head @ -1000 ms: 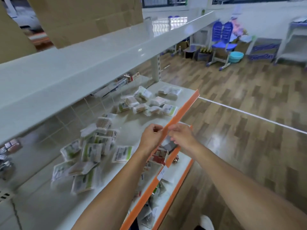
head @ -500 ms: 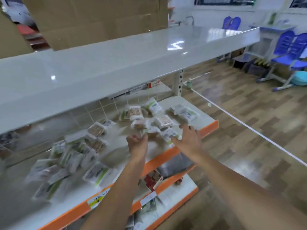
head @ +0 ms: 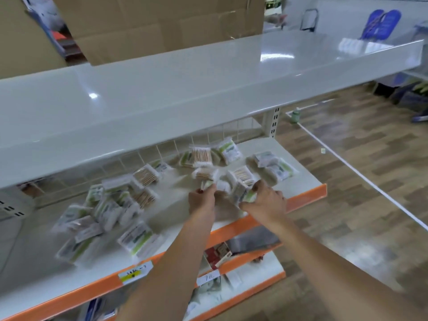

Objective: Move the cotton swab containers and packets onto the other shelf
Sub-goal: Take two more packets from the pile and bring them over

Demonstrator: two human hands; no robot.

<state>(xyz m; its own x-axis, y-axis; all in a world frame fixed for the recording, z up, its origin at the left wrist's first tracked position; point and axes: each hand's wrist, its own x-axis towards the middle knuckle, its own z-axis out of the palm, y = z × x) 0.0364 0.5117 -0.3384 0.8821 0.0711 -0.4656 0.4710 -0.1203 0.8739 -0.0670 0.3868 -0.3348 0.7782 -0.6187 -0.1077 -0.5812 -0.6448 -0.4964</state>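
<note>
- Cotton swab packets [head: 139, 237] lie scattered over the middle shelf [head: 254, 144], the white one with the orange front edge [head: 308, 195]; they are clear plastic pouches, some with green-and-white labels, some showing rows of pale wooden sticks with white tips.
- One loose heap sits at the left of that shelf, another at the right near the wire grid back [head: 162, 149].
- Your left hand [head: 201, 200] has its fingers curled round a packet with a green label at the edge of the right heap.
- Your right hand [head: 266, 202] pinches another green-labelled packet just beside it; motion blur hides the finer grip.
- Above, the wide white upper shelf [head: 162, 93] carries a cardboard box [head: 157, 26] at its back.
</note>
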